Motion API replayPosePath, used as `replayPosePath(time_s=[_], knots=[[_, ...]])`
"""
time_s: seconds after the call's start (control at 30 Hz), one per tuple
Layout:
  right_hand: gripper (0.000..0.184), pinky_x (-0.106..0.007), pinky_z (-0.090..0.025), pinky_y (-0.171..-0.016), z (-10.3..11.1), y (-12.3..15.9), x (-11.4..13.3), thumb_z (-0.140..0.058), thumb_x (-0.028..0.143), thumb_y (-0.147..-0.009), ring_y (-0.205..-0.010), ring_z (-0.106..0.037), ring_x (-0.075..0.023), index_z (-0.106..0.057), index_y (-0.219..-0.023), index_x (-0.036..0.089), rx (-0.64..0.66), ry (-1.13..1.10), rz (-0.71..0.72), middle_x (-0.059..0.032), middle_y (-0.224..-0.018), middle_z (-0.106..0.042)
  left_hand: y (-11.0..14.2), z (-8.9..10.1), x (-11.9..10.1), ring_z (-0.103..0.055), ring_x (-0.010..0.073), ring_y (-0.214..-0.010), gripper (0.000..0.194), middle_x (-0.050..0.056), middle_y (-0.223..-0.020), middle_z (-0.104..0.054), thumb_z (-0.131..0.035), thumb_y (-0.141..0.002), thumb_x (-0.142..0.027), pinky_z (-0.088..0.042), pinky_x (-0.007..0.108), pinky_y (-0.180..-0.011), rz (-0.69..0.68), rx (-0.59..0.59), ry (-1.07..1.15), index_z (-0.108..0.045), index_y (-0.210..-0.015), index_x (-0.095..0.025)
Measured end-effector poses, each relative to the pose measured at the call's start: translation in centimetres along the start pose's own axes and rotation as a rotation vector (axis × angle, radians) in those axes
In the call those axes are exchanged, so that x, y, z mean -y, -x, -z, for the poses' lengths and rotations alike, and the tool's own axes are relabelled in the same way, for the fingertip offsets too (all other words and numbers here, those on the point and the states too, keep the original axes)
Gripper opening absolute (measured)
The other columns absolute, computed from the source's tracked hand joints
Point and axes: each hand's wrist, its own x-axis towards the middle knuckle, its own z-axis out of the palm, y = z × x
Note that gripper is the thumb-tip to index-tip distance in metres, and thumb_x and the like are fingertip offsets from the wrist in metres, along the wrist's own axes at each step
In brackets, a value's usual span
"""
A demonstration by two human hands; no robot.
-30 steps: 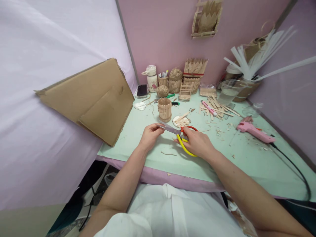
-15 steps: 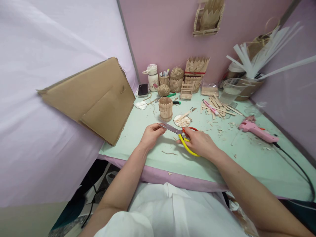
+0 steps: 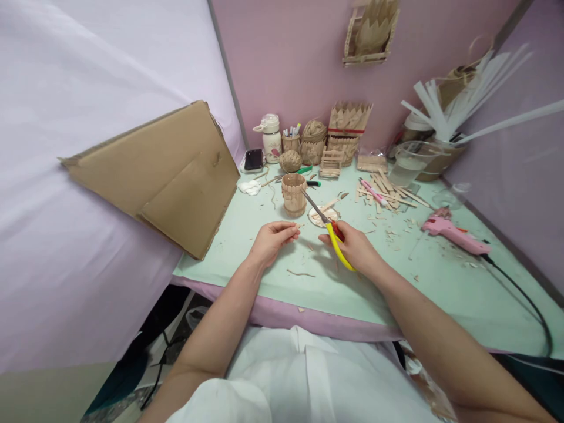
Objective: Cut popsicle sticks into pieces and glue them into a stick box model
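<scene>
My left hand (image 3: 277,239) is closed in a pinch over the front of the table, with a small tan piece, seemingly wood, showing at the fingertips. To its right, my right hand (image 3: 352,244) grips scissors (image 3: 338,247) with red and yellow handles. Their blades are together and point up and away, apart from the left hand. Behind the blade tips stands a round cup (image 3: 294,197) covered in wooden sticks. Near the blades lies a round white disc (image 3: 318,218) with wood bits on it. A short strand of twine (image 3: 301,273) rests in front.
A pink glue gun (image 3: 456,232) with a black cord lies at the right. Loose craft sticks (image 3: 388,191) are piled behind it. Twine balls (image 3: 291,160), a bottle (image 3: 271,141) and a phone (image 3: 254,160) line the back. A cardboard sheet (image 3: 158,176) leans at the left.
The scissors have drawn away from my left fingers, and their blades have swung upward and closed. My left hand stays nearly in place, still pinching.
</scene>
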Motion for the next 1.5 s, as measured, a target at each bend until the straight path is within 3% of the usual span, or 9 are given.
replayPosePath(time_s=[0.2, 0.33, 0.43, 0.53, 0.63, 0.83, 1.2, 1.5], knots=[[0.033, -0.025, -0.039, -0.059, 0.4, 0.2, 0.8, -0.062, 0.046, -0.069, -0.063, -0.048, -0.0130, -0.041, -0.073, 0.022, -0.019, -0.433, 0.005, 0.0001, -0.076, -0.059, 0.5, -1.2, -0.3, -0.059, 0.0099, -0.064, 0.034, 0.002, -0.070, -0.066, -0.076, -0.058, -0.027, -0.043, 0.024, -0.066, -0.015, 0.029, 0.001, -0.062, -0.086, -0.014], [0.033, -0.025, -0.039, -0.057, 1.4, 0.5, 1.4, -0.063, 0.040, -0.070, -0.061, -0.047, -0.0104, -0.036, -0.071, 0.021, 0.047, -0.648, 0.053, -0.0042, -0.093, -0.063, 1.0, -3.0, -0.5, -0.058, 0.0076, -0.062, 0.032, 0.000, -0.067, -0.063, -0.076, -0.062, -0.026, -0.041, 0.019, -0.059, 0.085, 0.203, 0.133, -0.053, -0.082, -0.016], [0.031, -0.024, -0.035, -0.052, 1.7, 0.5, 1.5, -0.062, 0.037, -0.070, -0.056, -0.043, -0.0086, -0.035, -0.071, 0.021, 0.126, -0.734, 0.088, -0.0035, -0.091, -0.063, 1.2, -3.9, -0.2, -0.057, 0.0057, -0.060, 0.031, 0.000, -0.069, -0.062, -0.077, -0.062, -0.023, -0.041, 0.016, -0.057, 0.205, 0.328, 0.238, -0.052, -0.078, -0.015], [0.033, -0.024, -0.035, -0.051, 1.7, 0.4, 1.5, -0.064, 0.036, -0.067, -0.055, -0.044, -0.0089, -0.034, -0.072, 0.022, 0.152, -0.796, 0.078, 0.0000, -0.080, -0.061, 1.1, -4.2, 0.3, -0.056, 0.0048, -0.060, 0.027, 0.001, -0.070, -0.062, -0.077, -0.063, -0.021, -0.043, 0.015, -0.057, 0.286, 0.367, 0.286, -0.057, -0.079, -0.014], [0.036, -0.024, -0.036, -0.052, 1.7, 0.3, 1.7, -0.067, 0.035, -0.064, -0.056, -0.046, -0.0098, -0.034, -0.071, 0.022, 0.082, -0.778, 0.019, 0.0019, -0.074, -0.059, 1.1, -4.2, 0.8, -0.057, 0.0060, -0.062, 0.023, 0.004, -0.073, -0.064, -0.074, -0.067, -0.028, -0.044, 0.016, -0.058, 0.273, 0.325, 0.233, -0.063, -0.079, -0.012], [0.029, -0.026, -0.039, -0.057, 1.5, 0.3, 1.6, -0.065, 0.032, -0.063, -0.060, -0.049, -0.0113, -0.039, -0.069, 0.021, -0.079, -0.677, -0.012, 0.0026, -0.069, -0.058, 1.1, -4.8, 1.3, -0.059, 0.0106, -0.065, 0.026, 0.006, -0.075, -0.067, -0.074, -0.063, -0.033, -0.044, 0.022, -0.061, 0.091, 0.165, 0.002, -0.069, -0.079, -0.012], [0.027, -0.023, -0.035, -0.047, 1.3, 0.4, 1.8, -0.060, 0.040, -0.069, -0.054, -0.045, -0.0098, -0.042, -0.070, 0.021, -0.076, -0.657, -0.113, -0.0009, -0.075, -0.060, 1.1, -4.9, 1.2, -0.056, 0.0103, -0.059, 0.025, 0.005, -0.066, -0.066, -0.074, -0.061, -0.036, -0.041, 0.022, -0.055, 0.055, 0.061, -0.024, -0.067, -0.070, -0.013], [0.026, -0.024, -0.035, -0.053, 0.9, 0.2, 1.5, -0.063, 0.036, -0.066, -0.056, -0.046, -0.0102, -0.042, -0.072, 0.021, -0.096, -0.586, -0.047, 0.0020, -0.069, -0.058, 1.2, -5.3, 1.4, -0.054, 0.0097, -0.057, 0.022, 0.002, -0.062, -0.064, -0.073, -0.062, -0.034, -0.039, 0.023, -0.057, 0.011, 0.036, -0.088, -0.067, -0.071, -0.014]])
